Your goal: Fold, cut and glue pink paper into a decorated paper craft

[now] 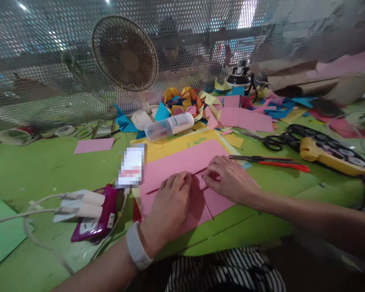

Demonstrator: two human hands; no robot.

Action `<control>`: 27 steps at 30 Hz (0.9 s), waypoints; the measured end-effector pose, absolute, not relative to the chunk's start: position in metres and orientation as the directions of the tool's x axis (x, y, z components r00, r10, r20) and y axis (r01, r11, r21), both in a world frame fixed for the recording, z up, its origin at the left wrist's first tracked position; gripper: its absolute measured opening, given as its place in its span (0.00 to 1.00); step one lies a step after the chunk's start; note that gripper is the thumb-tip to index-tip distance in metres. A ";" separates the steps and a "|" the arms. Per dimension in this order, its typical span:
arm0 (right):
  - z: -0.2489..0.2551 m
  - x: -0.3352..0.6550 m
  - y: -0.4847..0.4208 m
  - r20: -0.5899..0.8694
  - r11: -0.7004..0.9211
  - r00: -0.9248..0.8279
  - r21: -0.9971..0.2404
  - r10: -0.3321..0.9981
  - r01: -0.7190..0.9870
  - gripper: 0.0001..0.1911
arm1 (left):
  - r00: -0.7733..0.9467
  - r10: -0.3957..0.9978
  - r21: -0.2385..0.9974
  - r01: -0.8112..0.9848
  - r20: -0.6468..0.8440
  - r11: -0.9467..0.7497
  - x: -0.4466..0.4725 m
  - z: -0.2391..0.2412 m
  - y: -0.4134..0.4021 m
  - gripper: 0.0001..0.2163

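Note:
A large sheet of pink paper (176, 164) lies before me on the table, with a smaller folded pink paper (197, 205) on its near part. My left hand (172, 207) rests on the papers, palm down, its fingers stretched forward and slightly bent. To its right, my right hand (226, 178) is closed, its thumb and bent fingers pinching at the upper edge of the folded paper. What lies right under the fingertips is partly hidden. Scissors with orange handles (270, 160) lie just beyond my right hand. A phone (132, 166) is beside the sheet's left edge.
Left of my hands sits a purple power strip (101, 215) with white plugs (88, 205) and cables. Farther back are a plastic bottle (170, 126), a fan (127, 56) and piled paper scraps (185, 101). Black scissors (273, 142) and a yellow-handled tool (331, 156) lie to the right.

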State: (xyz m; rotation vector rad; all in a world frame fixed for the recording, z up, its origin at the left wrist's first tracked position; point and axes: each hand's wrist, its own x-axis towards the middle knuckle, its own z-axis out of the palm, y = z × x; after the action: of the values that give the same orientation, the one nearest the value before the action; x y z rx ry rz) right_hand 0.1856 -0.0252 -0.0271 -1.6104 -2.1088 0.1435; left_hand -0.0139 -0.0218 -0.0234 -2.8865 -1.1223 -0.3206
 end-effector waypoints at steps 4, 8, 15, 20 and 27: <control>-0.027 0.184 -0.024 0.272 0.271 -0.181 -0.345 0.945 0.899 0.09 | 0.733 0.651 0.058 0.654 0.198 -0.754 -0.015 -0.024 -0.024 0.19; -0.025 0.183 -0.022 0.242 0.262 -0.186 -0.337 0.952 0.904 0.10 | 0.732 0.646 0.063 0.650 0.215 -0.757 -0.017 -0.025 -0.024 0.18; -0.022 0.184 -0.022 0.240 0.269 -0.193 -0.344 0.951 0.900 0.10 | 0.767 0.614 0.007 0.624 0.187 -0.782 -0.018 -0.025 -0.025 0.19; -0.024 0.186 -0.022 0.241 0.289 -0.211 -0.363 0.947 0.886 0.11 | 0.776 0.603 -0.013 0.615 0.187 -0.788 -0.018 -0.025 -0.025 0.20; -0.024 0.184 -0.019 0.221 0.286 -0.212 -0.389 0.952 0.876 0.10 | 0.777 0.604 -0.003 0.614 0.177 -0.790 -0.018 -0.027 -0.024 0.20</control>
State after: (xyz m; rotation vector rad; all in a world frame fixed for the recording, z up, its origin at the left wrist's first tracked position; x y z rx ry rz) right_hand 0.1836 -0.0193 -0.0236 -1.6412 -2.1482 0.2492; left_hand -0.0175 -0.0240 -0.0265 -2.9045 -0.9955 -0.2579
